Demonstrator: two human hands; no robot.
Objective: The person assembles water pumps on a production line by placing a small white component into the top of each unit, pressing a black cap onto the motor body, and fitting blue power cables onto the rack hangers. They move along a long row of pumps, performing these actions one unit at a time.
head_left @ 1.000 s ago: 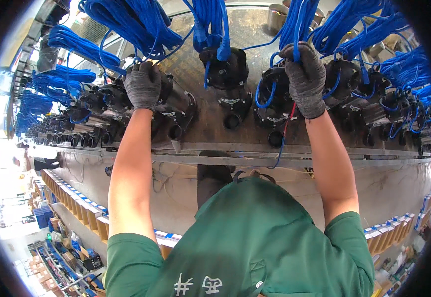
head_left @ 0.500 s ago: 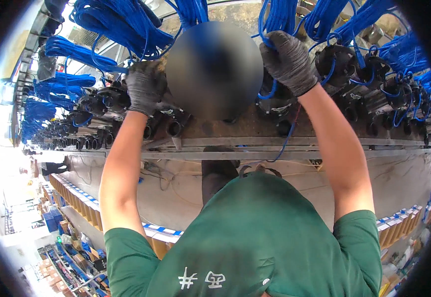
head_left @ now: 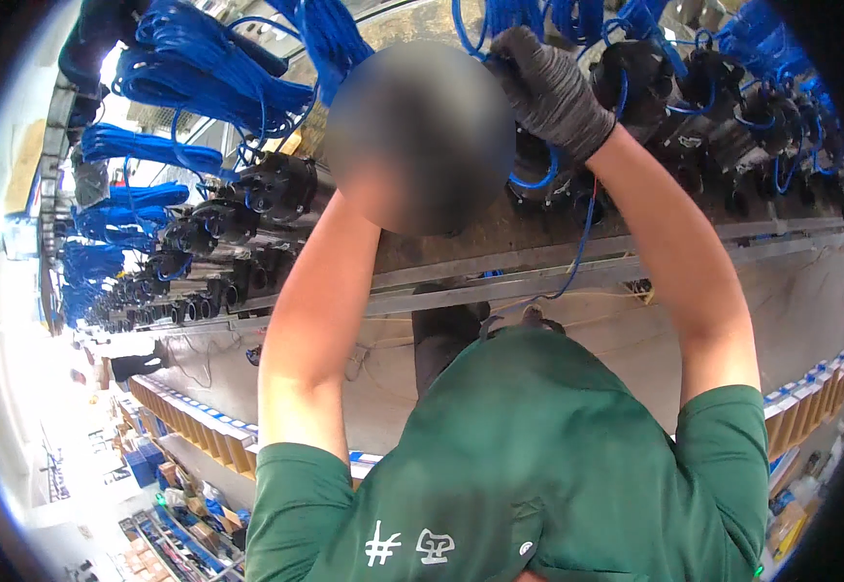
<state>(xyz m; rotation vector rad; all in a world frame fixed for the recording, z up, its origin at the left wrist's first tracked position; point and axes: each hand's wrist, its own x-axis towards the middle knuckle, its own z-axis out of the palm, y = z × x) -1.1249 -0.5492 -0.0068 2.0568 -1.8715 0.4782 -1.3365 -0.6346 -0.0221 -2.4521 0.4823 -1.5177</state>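
Observation:
My right hand (head_left: pixel 553 97), in a dark grey knit glove, is closed with its fingers curled at a blue cable (head_left: pixel 470 29) that runs into its grip. Just below that hand, a loop of blue cable (head_left: pixel 538 179) curves around a black pump-like unit (head_left: pixel 527 194). My left forearm (head_left: pixel 315 291) reaches up and to the right into a round blurred patch, which hides the left hand and whatever it touches. Left of the patch stands another black-topped unit (head_left: pixel 281 184), with a coiled bundle of blue cable (head_left: pixel 204 82) beyond it.
Rows of similar units (head_left: pixel 718 82) with blue cable bundles line the bench on both sides. The bench's metal edge (head_left: pixel 509 281) crosses in front of me, and a thin blue cable (head_left: pixel 582 252) hangs over it. Behind me, rows of cartons (head_left: pixel 194 417) stand on the floor.
My left hand has left the black unit on the left and moved right, into the blurred patch. My right hand has shifted slightly left and up, still closed. The whole view has shifted a little.

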